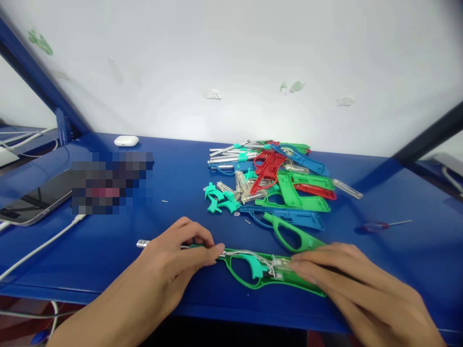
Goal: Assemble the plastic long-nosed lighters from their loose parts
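An opened green lighter shell (249, 284) lies near the table's front edge, its inside facing up. In it sit a teal trigger (255, 266), white wires (249, 253) and a clear fuel tank (284, 263). My left hand (177, 260) pinches the lighter's front end, where a metal tube (143, 244) sticks out to the left. The fingers of my right hand (347, 274) close on the handle end and touch the clear tank. Behind that hand lies a second green shell half (307, 241), partly covered by the fingers.
A pile holds blue, red and green shells (269, 168), metal tubes (231, 156), clear tanks (253, 194) and teal triggers (219, 197). Small screws (247, 221) lie loose. A screwdriver (376, 226) rests right; a phone (39, 197), cable (47, 246) and white earbud case (126, 140) left.
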Demonstrator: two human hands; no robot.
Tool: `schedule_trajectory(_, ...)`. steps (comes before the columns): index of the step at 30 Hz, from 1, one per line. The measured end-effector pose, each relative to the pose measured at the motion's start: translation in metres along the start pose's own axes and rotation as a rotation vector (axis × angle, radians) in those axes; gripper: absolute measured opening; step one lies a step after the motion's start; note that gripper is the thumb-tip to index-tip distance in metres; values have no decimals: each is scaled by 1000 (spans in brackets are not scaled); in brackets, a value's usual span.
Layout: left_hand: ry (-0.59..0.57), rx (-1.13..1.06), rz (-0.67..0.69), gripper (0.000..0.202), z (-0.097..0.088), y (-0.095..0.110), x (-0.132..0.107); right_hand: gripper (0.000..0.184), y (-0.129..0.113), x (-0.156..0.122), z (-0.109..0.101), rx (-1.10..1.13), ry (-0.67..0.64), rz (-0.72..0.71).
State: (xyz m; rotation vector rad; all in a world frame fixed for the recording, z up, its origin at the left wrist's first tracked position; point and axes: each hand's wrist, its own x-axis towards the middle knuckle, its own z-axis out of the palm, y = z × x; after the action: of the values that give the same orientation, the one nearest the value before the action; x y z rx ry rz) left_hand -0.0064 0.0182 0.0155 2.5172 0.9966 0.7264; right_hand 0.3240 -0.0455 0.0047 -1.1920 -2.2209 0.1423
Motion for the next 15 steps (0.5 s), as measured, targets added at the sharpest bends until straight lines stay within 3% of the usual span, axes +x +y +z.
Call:
schedule_trajectory(3,-38,34,-20,25,-4,7,1,30,0,-1,-1,2,4,1)
schedule_trajectory(6,42,46,-22,16,0,13,5,32,-1,-1,-1,-3,-3,-6)
schedule_trajectory(10,102,-45,-44,20,8,13,13,31,-1,0,-1,2,2,-3)
schedule_trajectory(12,72,-107,-52,22,9,11,15,30,-1,1,0,-4,-1,2)
schedule_trajectory(15,-21,-144,-23,45,8,8,16,31,-1,1,-1,-20,-7,-7)
